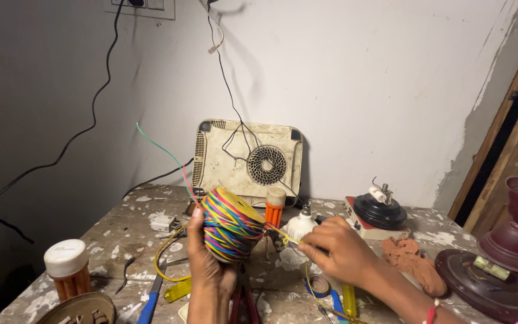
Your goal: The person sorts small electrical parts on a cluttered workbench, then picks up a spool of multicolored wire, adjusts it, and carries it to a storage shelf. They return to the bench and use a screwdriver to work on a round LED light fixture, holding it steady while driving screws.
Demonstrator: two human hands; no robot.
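My left hand (206, 258) holds up a spool of multicoloured wire (231, 224) above the middle of the workbench. A green and red wire end (162, 149) sticks up and left from the spool. Just right of the spool, my right hand (338, 248) pinches a yellow wire strand (283, 235) that runs out of it. A white bulb (301, 227) and an orange-handled tool (274, 207) stand just behind the hands.
A paint-spattered workbench (121, 240) carries an upturned cream appliance with a fan grille (248, 159) against the wall, an orange jar with a white lid (67, 267), a black round part (380, 210), a brown cloth (413, 259), maroon fan parts (514, 246), pliers and screwdrivers (151, 303).
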